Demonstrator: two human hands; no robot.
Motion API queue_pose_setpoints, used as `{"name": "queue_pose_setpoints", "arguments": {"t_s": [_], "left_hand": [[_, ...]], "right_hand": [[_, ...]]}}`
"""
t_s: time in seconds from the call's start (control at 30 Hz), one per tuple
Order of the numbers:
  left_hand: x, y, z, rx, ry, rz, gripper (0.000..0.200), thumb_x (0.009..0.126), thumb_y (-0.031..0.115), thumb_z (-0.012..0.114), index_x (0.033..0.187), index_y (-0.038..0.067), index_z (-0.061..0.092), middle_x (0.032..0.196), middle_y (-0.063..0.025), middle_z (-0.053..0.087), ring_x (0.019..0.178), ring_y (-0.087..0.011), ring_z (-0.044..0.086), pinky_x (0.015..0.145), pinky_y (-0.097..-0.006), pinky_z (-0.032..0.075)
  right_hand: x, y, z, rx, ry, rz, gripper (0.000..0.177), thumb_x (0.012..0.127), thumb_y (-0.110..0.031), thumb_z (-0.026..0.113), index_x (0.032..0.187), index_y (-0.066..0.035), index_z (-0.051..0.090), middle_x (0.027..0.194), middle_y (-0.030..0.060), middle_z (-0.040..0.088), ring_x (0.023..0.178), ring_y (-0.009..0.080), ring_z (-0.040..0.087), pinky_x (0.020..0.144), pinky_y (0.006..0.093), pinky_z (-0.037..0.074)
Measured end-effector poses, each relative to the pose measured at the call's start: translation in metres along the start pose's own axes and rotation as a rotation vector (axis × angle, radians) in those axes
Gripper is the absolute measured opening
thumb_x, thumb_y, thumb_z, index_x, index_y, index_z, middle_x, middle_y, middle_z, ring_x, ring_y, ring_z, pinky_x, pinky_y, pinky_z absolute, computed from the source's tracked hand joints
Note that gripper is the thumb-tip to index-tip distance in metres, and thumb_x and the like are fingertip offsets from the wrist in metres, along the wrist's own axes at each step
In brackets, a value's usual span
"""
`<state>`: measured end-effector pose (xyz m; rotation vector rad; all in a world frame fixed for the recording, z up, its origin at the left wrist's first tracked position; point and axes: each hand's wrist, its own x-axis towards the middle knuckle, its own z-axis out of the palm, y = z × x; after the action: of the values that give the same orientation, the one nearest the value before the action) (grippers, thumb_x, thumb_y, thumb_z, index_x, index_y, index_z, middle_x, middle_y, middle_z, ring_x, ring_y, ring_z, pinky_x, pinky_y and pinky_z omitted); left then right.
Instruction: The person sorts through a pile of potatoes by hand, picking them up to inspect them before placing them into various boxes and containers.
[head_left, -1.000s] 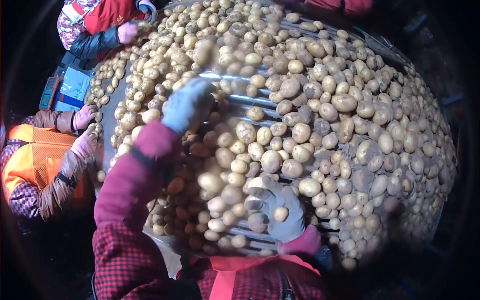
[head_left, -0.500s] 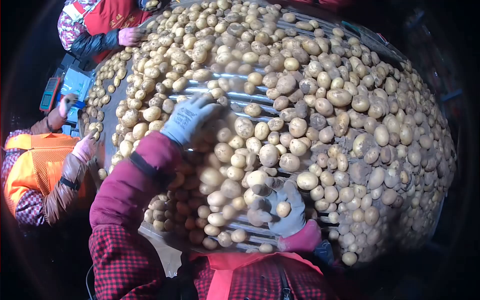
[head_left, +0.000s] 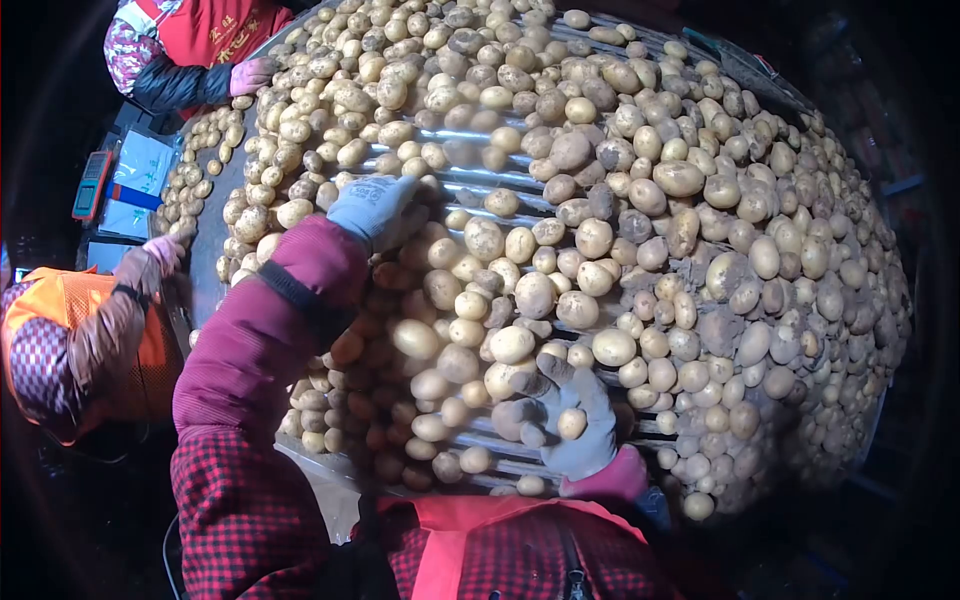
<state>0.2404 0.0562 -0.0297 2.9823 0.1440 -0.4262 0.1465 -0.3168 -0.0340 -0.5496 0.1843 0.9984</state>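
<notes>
A wide roller table (head_left: 500, 185) carries a thick layer of yellow-brown potatoes (head_left: 640, 230), many with soil on them. My left hand (head_left: 372, 206), in a pale grey glove with a maroon sleeve, lies palm down on the potatoes at centre left, fingers spread. My right hand (head_left: 565, 425), in a grey glove, rests at the near edge of the heap. It has a small potato (head_left: 572, 423) tucked between its fingers, and its fingertips touch a darker potato (head_left: 510, 418).
A person in an orange vest (head_left: 70, 340) bends at the left edge, gloved hand (head_left: 160, 255) near the table rim. Another person in red (head_left: 200, 40) reaches in at the top left. A scale and papers (head_left: 125, 180) lie at the left.
My left hand has settled lower and to the left on the potatoes after a blurred reach. My right hand has barely moved. The person in orange has bent lower and moved a hand.
</notes>
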Motion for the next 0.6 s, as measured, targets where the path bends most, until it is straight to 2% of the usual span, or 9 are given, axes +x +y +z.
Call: {"name": "queue_pose_setpoints", "arguments": {"t_s": [0.1, 0.2, 0.23, 0.33, 0.37, 0.47, 0.6], "left_hand": [[0.007, -0.013, 0.024, 0.103, 0.145, 0.101, 0.034, 0.09, 0.032, 0.068, 0.116, 0.01, 0.066, 0.1, -0.0205, 0.071, 0.099, -0.0412, 0.069, 0.084, -0.0528, 0.054], [0.004, -0.009, 0.016, 0.066, 0.127, 0.079, 0.03, 0.088, 0.028, 0.068, 0.113, 0.011, 0.068, 0.099, -0.0199, 0.071, 0.1, -0.0411, 0.069, 0.085, -0.0527, 0.054], [-0.003, 0.004, -0.007, 0.004, 0.016, 0.049, 0.026, 0.09, 0.027, 0.067, 0.114, 0.015, 0.07, 0.106, -0.0183, 0.071, 0.102, -0.0395, 0.069, 0.087, -0.0516, 0.054], [-0.017, 0.026, -0.015, -0.122, 0.19, 0.054, 0.022, 0.091, 0.028, 0.066, 0.109, 0.017, 0.072, 0.103, -0.0176, 0.071, 0.1, -0.0391, 0.069, 0.087, -0.0509, 0.054], [-0.019, 0.029, -0.012, -0.068, 0.268, 0.165, 0.029, 0.09, 0.026, 0.067, 0.117, 0.019, 0.072, 0.1, -0.0153, 0.069, 0.092, -0.0362, 0.069, 0.08, -0.048, 0.055], [0.002, 0.052, -0.003, -0.04, 0.193, 0.218, 0.028, 0.089, 0.03, 0.068, 0.112, 0.014, 0.073, 0.098, -0.016, 0.069, 0.093, -0.0387, 0.069, 0.079, -0.0498, 0.054], [0.025, 0.066, -0.007, 0.119, -0.019, 0.222, 0.025, 0.087, 0.024, 0.065, 0.107, 0.009, 0.071, 0.093, -0.0181, 0.07, 0.09, -0.0401, 0.07, 0.078, -0.0508, 0.055]], "right_hand": [[-0.005, 0.003, -0.005, 0.073, -0.046, 0.009, 0.059, 0.108, -0.054, 0.04, 0.148, -0.012, 0.05, 0.137, 0.0119, 0.061, 0.112, 0.0272, 0.065, 0.091, 0.0384, 0.055], [-0.004, 0.005, -0.007, 0.144, -0.104, 0.01, 0.059, 0.107, -0.054, 0.041, 0.149, -0.012, 0.05, 0.137, 0.012, 0.061, 0.112, 0.0277, 0.065, 0.091, 0.0383, 0.055], [-0.005, 0.005, -0.008, 0.153, -0.124, 0.007, 0.059, 0.107, -0.054, 0.042, 0.149, -0.013, 0.05, 0.137, 0.012, 0.061, 0.112, 0.0279, 0.066, 0.091, 0.0383, 0.055], [-0.006, 0.004, -0.008, 0.184, -0.077, 0.046, 0.06, 0.105, -0.056, 0.046, 0.147, -0.014, 0.052, 0.137, 0.0124, 0.061, 0.112, 0.0295, 0.066, 0.09, 0.0382, 0.055], [-0.005, 0.003, -0.009, 0.186, -0.081, 0.055, 0.06, 0.105, -0.056, 0.046, 0.148, -0.014, 0.052, 0.137, 0.012, 0.061, 0.113, 0.0299, 0.065, 0.088, 0.0379, 0.055], [-0.004, 0.006, -0.01, 0.179, -0.086, 0.061, 0.062, 0.105, -0.057, 0.047, 0.149, -0.014, 0.05, 0.137, 0.0116, 0.061, 0.114, 0.03, 0.065, 0.087, 0.0373, 0.056], [-0.005, 0.002, -0.006, 0.145, -0.063, 0.061, 0.063, 0.104, -0.057, 0.047, 0.15, -0.014, 0.049, 0.138, 0.0113, 0.06, 0.115, 0.0302, 0.065, 0.087, 0.0372, 0.056]]}}
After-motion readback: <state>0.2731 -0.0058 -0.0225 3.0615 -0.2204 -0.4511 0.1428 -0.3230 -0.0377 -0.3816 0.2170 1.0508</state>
